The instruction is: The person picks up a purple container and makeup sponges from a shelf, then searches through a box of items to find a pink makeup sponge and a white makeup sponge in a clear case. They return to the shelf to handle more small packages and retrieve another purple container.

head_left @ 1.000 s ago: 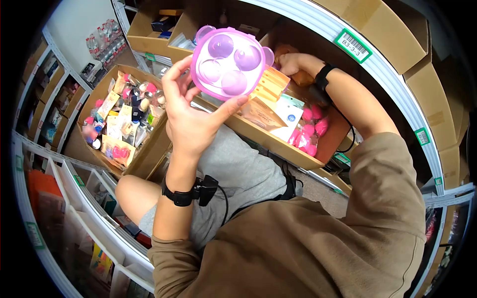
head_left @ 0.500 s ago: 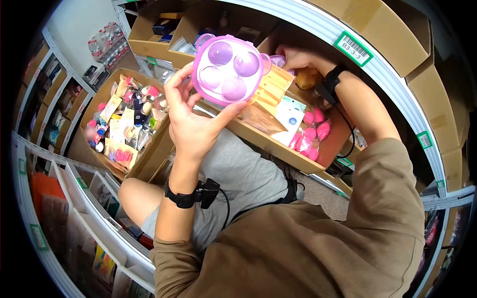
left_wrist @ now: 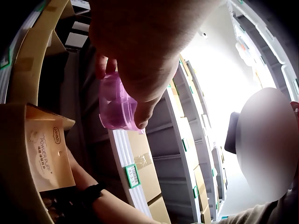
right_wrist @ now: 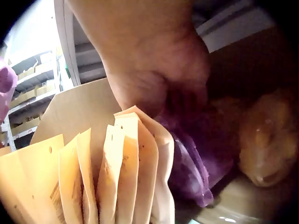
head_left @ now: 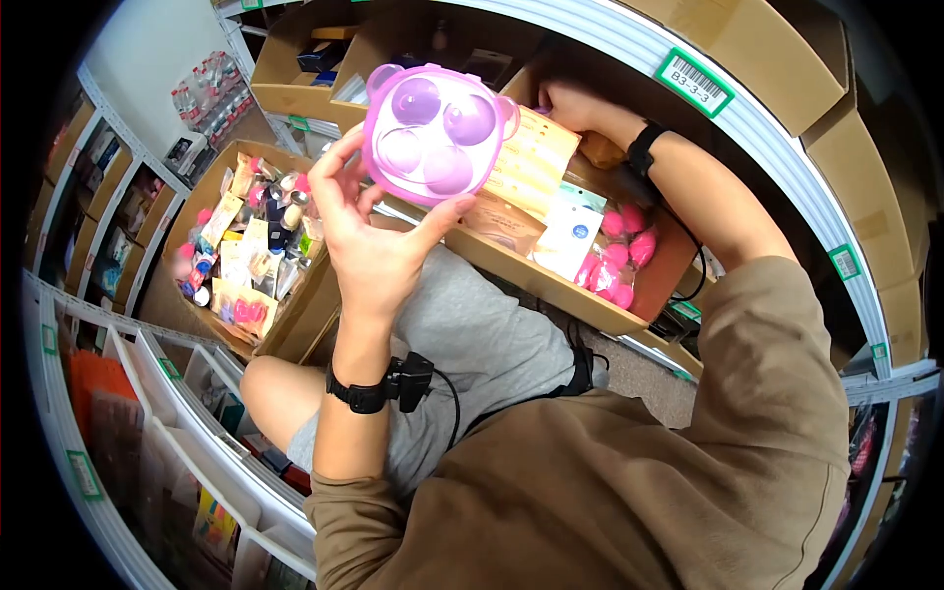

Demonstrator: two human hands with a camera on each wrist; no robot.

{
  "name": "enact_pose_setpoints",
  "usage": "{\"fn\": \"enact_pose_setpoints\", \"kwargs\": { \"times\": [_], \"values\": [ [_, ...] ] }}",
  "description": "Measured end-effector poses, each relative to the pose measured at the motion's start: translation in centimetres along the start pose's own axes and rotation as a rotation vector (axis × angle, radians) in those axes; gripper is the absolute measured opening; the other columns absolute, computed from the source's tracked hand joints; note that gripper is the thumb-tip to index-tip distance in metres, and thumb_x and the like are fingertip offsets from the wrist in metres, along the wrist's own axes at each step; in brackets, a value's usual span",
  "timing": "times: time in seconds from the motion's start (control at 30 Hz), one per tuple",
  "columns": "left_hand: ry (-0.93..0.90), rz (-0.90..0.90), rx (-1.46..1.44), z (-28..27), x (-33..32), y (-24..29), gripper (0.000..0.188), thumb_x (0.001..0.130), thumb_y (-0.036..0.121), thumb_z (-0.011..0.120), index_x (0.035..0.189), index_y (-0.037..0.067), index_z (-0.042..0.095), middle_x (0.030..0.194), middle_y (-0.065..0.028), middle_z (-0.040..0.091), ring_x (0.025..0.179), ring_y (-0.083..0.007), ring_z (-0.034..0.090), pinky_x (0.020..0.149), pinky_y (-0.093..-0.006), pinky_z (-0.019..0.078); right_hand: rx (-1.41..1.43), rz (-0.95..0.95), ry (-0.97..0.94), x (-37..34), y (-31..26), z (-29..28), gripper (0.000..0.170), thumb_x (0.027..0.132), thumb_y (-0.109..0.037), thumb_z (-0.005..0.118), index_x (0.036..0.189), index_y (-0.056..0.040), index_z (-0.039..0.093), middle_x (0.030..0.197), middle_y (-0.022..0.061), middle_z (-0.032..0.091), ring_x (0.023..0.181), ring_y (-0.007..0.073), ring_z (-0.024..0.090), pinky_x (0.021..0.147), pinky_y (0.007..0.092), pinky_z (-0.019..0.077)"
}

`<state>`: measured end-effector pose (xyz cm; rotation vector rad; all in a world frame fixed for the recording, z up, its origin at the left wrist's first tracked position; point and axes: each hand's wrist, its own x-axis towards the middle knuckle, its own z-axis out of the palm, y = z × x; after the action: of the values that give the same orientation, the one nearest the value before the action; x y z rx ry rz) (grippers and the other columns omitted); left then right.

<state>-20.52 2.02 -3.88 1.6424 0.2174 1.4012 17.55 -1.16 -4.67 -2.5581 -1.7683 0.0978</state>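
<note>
I have the purple case (head_left: 430, 147) up in the air, overlapping the left part of the long cardboard box (head_left: 551, 283) in the head view. It has rounded corners, ear-like loops and four domed purple shapes showing on its pale face. I'd judge it light, fairly stiff and a little slick, like thin plastic; a hard squeeze on the face might flex or crack it, so I favour the rim, where the grip is now.

The left hand (head_left: 377, 251) pinches that rim, thumb on the near edge and fingers spread along the far side, about as wide as the case. The right hand (head_left: 580, 108) is down inside the box, its fingertips at another purple piece (right_wrist: 201, 172); shadow hides them, so I can't tell whether they have hold of it or merely touch it.

Around that hand I see a row of orange packets (right_wrist: 126, 163) standing on edge and a clear-wrapped yellowish-brown item (right_wrist: 266, 149). Further along the box lie a white packet (head_left: 565, 241) and pink sponge-like pieces (head_left: 639, 253). Beyond, a second cardboard box (head_left: 320, 295) holds mixed small goods.
</note>
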Motion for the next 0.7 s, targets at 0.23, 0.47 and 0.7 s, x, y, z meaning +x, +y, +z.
{"fn": "enact_pose_setpoints", "kwargs": {
  "times": [0.23, 0.47, 0.7],
  "values": [
    [0.002, 0.004, 0.000, -0.3, 0.1, 0.1, 0.093, 0.066, 0.017, 0.096, 0.138, 0.000, 0.038, 0.136, -0.0173, 0.050, 0.123, -0.0269, 0.057, 0.096, -0.0372, 0.0551, 0.179, -0.151, -0.164, 0.2, 2.4, 0.9, 0.060, 0.079, -0.032, 0.082, 0.132, -0.0096, 0.065, 0.110, 0.0121, 0.073, 0.094, 0.0235, 0.068, 0.087, 0.0347, 0.0523],
    [-0.006, 0.008, -0.001, 0.0, 0.1, 0.1, 0.093, 0.067, 0.017, 0.096, 0.137, 0.000, 0.037, 0.137, -0.0174, 0.049, 0.123, -0.0270, 0.057, 0.096, -0.0376, 0.0551, 0.133, -0.165, -0.202, -1.2, 0.1, -0.9, 0.067, 0.082, -0.038, 0.076, 0.140, -0.0106, 0.058, 0.126, 0.0214, 0.066, 0.113, 0.0354, 0.064, 0.096, 0.0407, 0.0511],
    [-0.010, 0.009, 0.000, 0.0, 0.1, 0.1, 0.093, 0.067, 0.017, 0.096, 0.138, 0.000, 0.037, 0.137, -0.0179, 0.049, 0.123, -0.0273, 0.057, 0.097, -0.0377, 0.0552, -0.242, -0.078, 0.207, -0.5, -0.7, 0.9, 0.047, 0.090, -0.026, 0.065, 0.133, -0.0062, 0.061, 0.145, 0.0229, 0.050, 0.119, 0.0418, 0.059, 0.101, 0.0446, 0.0492]
  ]
}}
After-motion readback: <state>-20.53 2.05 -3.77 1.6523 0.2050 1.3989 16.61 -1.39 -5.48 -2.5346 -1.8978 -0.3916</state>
